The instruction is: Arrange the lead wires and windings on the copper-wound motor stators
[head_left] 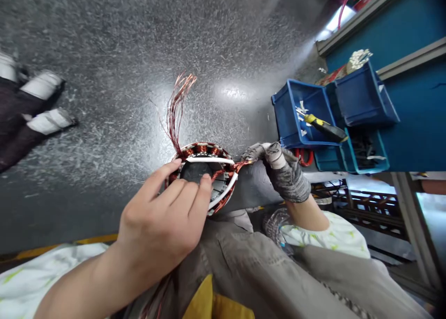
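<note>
Left hand (163, 212), on stator (204, 149), tabletop's (104, 123) near edge: grip unclear. Right hand (286, 172): pinching lead (241, 165); seemingly dressing it, steady tension wanted next.

Grey worktop (104, 68) lies open beyond the ring (203, 149), broken by a spray of wires (175, 112). The left hand (167, 212) covers the ring's near-left side, the right hand (282, 168) blocks its right, and bins (287, 129) with a jutting screwdriver (325, 128) stand past that.
</note>
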`<control>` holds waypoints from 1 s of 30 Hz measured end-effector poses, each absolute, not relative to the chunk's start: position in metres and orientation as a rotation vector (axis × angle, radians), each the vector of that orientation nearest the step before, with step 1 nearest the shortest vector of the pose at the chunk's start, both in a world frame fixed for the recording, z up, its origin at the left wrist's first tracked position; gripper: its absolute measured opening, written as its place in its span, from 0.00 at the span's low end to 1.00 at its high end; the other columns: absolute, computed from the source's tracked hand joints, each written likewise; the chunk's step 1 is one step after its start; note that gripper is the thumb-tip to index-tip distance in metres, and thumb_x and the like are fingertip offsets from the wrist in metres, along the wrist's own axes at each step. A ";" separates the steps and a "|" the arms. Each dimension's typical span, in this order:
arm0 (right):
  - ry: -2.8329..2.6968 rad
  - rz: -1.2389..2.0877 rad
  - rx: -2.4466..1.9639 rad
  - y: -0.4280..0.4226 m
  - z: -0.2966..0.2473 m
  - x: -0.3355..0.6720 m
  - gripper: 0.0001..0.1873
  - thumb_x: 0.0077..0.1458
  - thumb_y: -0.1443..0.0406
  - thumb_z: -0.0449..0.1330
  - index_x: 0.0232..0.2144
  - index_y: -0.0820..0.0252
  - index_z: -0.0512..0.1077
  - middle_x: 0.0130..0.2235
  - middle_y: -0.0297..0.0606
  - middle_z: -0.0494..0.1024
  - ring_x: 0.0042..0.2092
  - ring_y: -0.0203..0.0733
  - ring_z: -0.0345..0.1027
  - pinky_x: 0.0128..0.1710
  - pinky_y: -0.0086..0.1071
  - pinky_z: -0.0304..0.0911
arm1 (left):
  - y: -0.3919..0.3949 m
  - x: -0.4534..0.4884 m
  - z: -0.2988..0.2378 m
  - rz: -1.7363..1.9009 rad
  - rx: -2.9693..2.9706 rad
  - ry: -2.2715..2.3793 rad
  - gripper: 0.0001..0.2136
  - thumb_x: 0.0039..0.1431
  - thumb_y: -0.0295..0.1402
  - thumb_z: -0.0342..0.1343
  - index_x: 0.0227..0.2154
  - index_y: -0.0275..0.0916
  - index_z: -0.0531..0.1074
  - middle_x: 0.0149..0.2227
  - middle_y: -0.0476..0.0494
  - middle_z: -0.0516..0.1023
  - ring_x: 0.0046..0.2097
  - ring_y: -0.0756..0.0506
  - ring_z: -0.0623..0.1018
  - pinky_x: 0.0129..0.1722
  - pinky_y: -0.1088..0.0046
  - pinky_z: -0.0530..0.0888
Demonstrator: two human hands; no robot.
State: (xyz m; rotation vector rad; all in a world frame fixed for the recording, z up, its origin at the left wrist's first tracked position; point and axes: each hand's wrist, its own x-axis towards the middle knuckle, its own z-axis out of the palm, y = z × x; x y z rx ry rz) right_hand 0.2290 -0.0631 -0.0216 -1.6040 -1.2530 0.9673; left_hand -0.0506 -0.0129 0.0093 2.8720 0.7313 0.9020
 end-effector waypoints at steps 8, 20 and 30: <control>-1.437 0.809 -1.533 -0.060 -0.018 0.220 0.19 0.67 0.48 0.61 0.33 0.53 0.80 0.36 0.34 0.83 0.39 0.41 0.77 0.45 0.35 0.73 | -0.034 -0.046 0.029 0.956 2.923 0.688 0.11 0.67 0.32 0.62 0.51 0.43 0.79 0.44 0.43 0.87 0.45 0.40 0.84 0.52 0.57 0.78; -1.689 1.070 -1.387 -0.039 -0.004 0.235 0.25 0.68 0.43 0.58 0.31 0.53 0.79 0.32 0.34 0.80 0.35 0.41 0.73 0.40 0.33 0.69 | -0.039 -0.039 0.057 0.505 3.307 0.566 0.13 0.71 0.31 0.55 0.51 0.31 0.79 0.37 0.38 0.85 0.39 0.40 0.82 0.47 0.59 0.77; -1.818 0.747 -1.160 -0.040 -0.018 0.230 0.20 0.73 0.52 0.54 0.35 0.51 0.79 0.35 0.36 0.80 0.38 0.42 0.73 0.41 0.36 0.67 | -0.024 -0.027 0.043 0.466 2.797 0.865 0.11 0.73 0.28 0.50 0.34 0.40 0.74 0.33 0.46 0.84 0.35 0.45 0.81 0.45 0.61 0.70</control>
